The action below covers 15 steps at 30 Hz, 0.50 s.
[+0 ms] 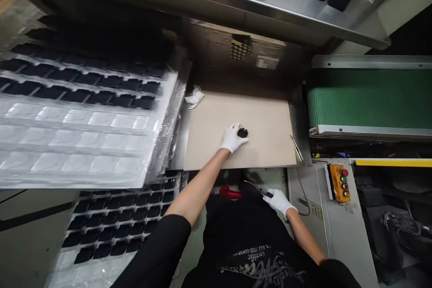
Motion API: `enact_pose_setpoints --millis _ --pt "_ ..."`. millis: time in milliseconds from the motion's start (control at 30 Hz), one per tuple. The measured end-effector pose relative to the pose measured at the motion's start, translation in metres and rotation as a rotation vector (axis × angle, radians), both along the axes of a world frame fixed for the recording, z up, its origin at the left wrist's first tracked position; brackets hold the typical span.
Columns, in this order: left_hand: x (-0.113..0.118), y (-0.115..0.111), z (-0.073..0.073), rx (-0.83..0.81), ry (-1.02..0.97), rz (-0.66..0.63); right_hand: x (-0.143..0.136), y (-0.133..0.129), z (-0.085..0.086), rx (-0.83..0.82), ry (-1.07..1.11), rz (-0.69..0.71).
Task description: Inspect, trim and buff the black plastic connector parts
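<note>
My left hand (232, 138), in a white glove, is over the tan work board (266, 121). Its thumb and fingers close around a small black part (242, 132) with a knobbly top edge. Low in front of my body, below the board's near edge, my right hand (278, 201) also wears a white glove. It grips a slim black-handled tool (266, 192) whose thin metal tip points left; the exact kind is unclear. A crumpled white cloth or paper (195, 96) lies at the board's far left corner.
Left are stacked clear trays (77, 119) with rows of black parts, and another tray (118, 220) lower down. Right stand a green conveyor belt (367, 99) and an orange button box (339, 183). A metal shelf (286, 4) overhangs the back. A thin metal tool (297, 148) lies by the board's right edge.
</note>
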<state>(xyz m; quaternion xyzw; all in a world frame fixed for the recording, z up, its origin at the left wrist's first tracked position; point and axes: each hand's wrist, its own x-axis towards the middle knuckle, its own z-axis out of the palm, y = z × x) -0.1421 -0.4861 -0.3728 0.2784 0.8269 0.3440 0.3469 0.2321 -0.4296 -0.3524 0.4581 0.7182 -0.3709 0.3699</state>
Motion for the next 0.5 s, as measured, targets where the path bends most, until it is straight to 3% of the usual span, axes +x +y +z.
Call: enact_pose_setpoints --millis 100,200,333,500 --pt "-0.012 0.020 -0.009 -0.032 0.025 -0.049 0.028 0.010 0.010 0.018 -0.010 -0.026" --pt "0.001 0.011 -0.007 -0.095 0.041 -0.035 0.045 0.018 0.018 0.016 -0.028 -0.009" --pt "0.059 -0.033 0.008 -0.193 0.027 0.058 0.031 0.032 0.021 -0.035 0.009 0.088" --pt "0.149 -0.115 0.033 -0.437 -0.055 0.239 -0.030 0.037 0.021 -0.085 0.095 0.250"
